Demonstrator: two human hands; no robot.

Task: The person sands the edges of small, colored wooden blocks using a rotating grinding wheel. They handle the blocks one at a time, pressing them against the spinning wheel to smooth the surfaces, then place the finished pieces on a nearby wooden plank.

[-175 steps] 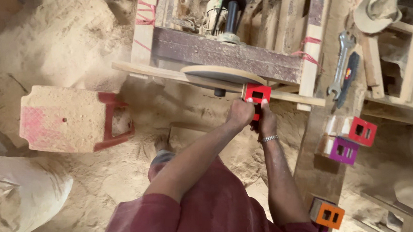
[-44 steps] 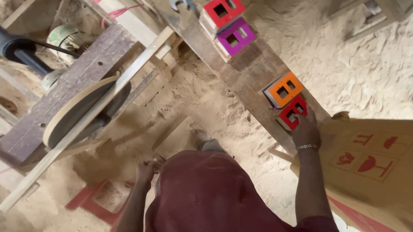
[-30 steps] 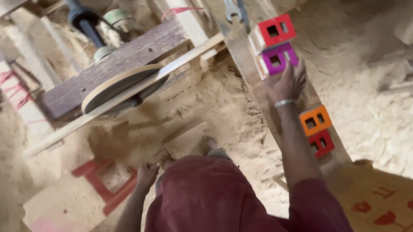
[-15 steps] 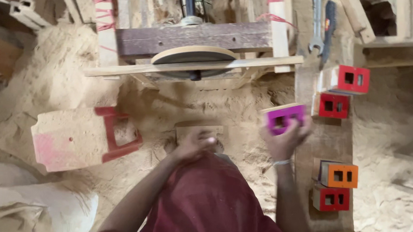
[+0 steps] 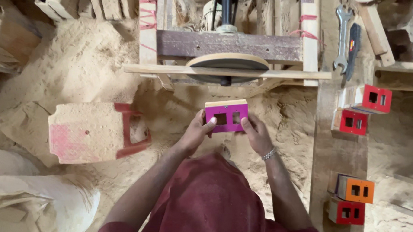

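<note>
Blanketing the floor, pale sawdust [image 5: 78, 68] also coats a red stool [image 5: 99, 132] on the left. A round sanding disc [image 5: 228, 61] sits under a wooden rail ahead. Red and orange blocks [image 5: 355, 190] rest on the plank counter [image 5: 337, 154] at right. Both hands, left hand [image 5: 197, 132] and right hand [image 5: 257, 133], grip the magenta block [image 5: 226, 116] by its sides, centred before the disc; its painted face has two square holes and a bare wood top. Half a second ago only the right hand held it, farther right.

five blocks [image 5: 226, 116], one wrench [image 5: 343, 38]
</note>
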